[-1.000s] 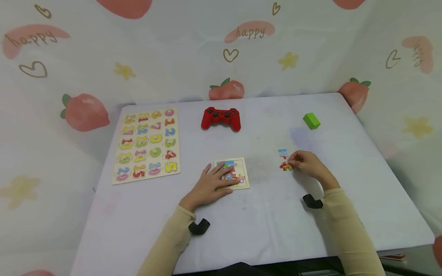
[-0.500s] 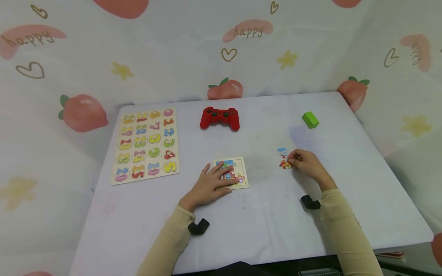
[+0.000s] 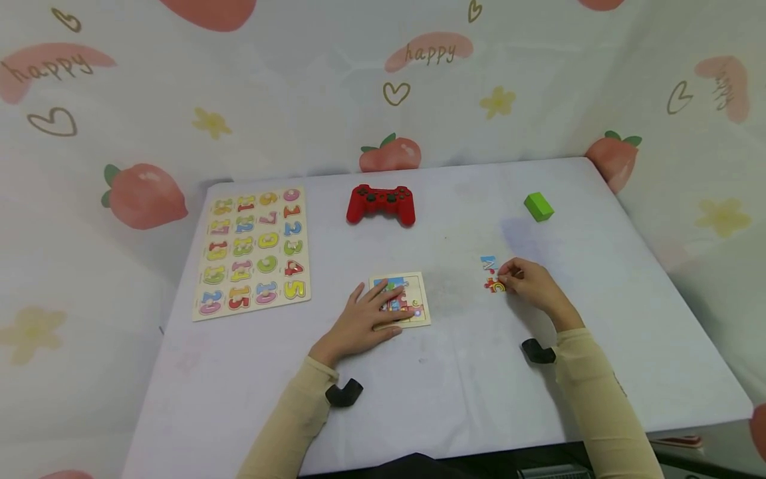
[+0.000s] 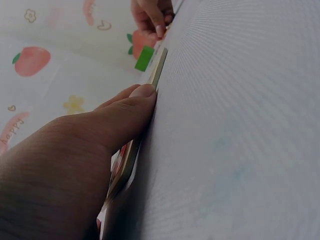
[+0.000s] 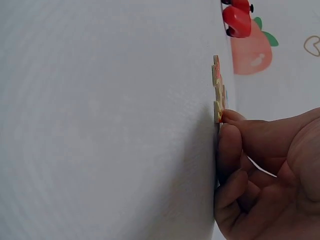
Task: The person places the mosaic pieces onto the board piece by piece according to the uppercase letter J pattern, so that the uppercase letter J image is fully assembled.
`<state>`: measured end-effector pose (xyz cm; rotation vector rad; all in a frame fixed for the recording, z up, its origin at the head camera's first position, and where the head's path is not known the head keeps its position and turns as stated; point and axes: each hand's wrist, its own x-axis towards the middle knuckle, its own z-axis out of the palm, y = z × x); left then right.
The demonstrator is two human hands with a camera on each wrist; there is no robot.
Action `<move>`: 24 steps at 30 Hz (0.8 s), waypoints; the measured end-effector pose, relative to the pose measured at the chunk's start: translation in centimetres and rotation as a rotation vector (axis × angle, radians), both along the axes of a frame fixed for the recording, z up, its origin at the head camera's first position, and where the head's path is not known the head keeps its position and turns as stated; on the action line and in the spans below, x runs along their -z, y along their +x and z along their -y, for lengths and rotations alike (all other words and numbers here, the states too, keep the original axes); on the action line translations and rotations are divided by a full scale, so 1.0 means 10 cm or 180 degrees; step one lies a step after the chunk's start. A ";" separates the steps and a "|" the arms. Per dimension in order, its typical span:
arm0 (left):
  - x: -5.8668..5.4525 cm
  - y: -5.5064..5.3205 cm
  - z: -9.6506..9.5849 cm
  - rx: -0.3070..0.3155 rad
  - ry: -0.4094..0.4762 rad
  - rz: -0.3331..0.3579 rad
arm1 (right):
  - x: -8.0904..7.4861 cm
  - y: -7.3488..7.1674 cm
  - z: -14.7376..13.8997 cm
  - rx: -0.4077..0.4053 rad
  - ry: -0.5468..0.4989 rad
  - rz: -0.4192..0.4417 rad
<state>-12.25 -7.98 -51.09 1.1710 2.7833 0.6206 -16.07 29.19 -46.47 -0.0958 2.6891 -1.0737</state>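
Note:
My left hand (image 3: 359,322) lies with spread fingers on a small wooden jigsaw board (image 3: 424,301), covering part of its colourful picture. In the left wrist view, the thumb (image 4: 142,92) rests along the board's edge. To the right, my right hand (image 3: 529,285) pinches with thumb and forefinger at the edge of small loose jigsaw pieces. A blue-and-white piece (image 3: 488,263) lies above a red-and-yellow piece (image 3: 494,286). In the right wrist view, the fingertips meet the end of a wooden piece (image 5: 217,111); how much of it they hold is partly hidden.
A wooden number puzzle board (image 3: 308,259) lies at the left. A red game controller (image 3: 380,205) sits at the back middle, and a green block (image 3: 539,207) at the back right. Behind the white table (image 3: 467,386) hangs a patterned cloth (image 3: 299,80).
The head view shifts slightly. Both hands stay in nearly the same place, the left on the jigsaw board and the right at the loose pieces.

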 end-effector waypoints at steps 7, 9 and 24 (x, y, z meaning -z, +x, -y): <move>-0.01 0.00 0.00 -0.0010 -0.0060 0.0005 | 0.00 0.04 0.04 0.0076 0.0026 -0.0198; 0.00 0.01 0.00 -0.0010 -0.0050 -0.0004 | -0.01 0.07 0.13 0.0060 0.0017 -0.0352; 0.00 0.00 0.00 -0.0060 -0.0051 -0.0088 | -0.08 0.41 1.19 -0.1150 -0.0081 -0.0395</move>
